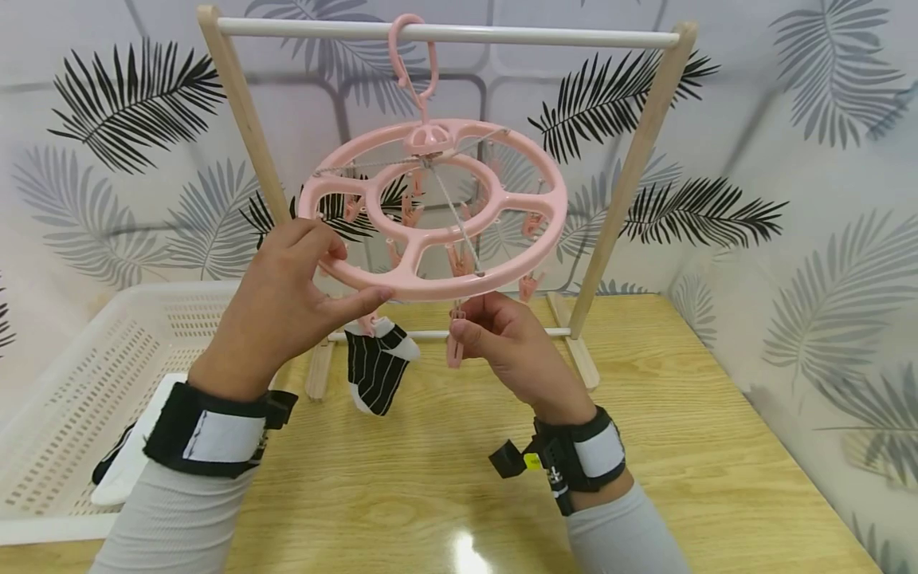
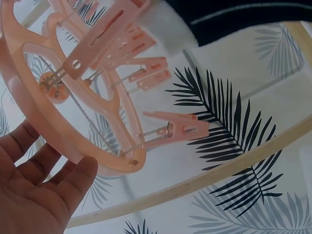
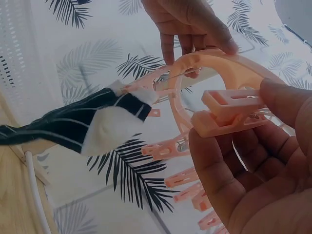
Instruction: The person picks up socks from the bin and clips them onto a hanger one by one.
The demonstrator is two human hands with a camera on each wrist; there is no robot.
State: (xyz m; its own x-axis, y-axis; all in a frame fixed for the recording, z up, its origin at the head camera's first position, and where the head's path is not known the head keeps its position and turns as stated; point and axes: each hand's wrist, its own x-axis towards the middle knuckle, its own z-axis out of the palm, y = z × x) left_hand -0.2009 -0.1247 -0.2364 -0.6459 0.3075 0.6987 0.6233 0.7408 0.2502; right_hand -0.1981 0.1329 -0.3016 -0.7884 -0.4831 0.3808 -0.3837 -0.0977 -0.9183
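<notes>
A round pink clip hanger (image 1: 495, 279) hangs by its hook from a white bar. My left hand (image 1: 287, 295) holds the near left of its outer ring, thumb at the front edge and fingers over the rim. Below the near rim, my right hand (image 1: 512, 343) pinches a pink clothespin (image 1: 455, 339) between thumb and fingers. The right wrist view shows this clothespin (image 3: 231, 109) up close, with nothing seen in its jaws. A black sock (image 1: 380, 367) with white stripes, toe and heel hangs from another clip, left of my right hand.
Wooden posts (image 1: 627, 175) carry the white bar (image 1: 545, 33) on a stand. A white perforated basket (image 1: 122, 319) sits at the left, with a white flat item (image 1: 139, 446) and something dark inside. Several other clips dangle under the ring. Leaf-patterned covering lies behind the wooden table (image 1: 645, 462).
</notes>
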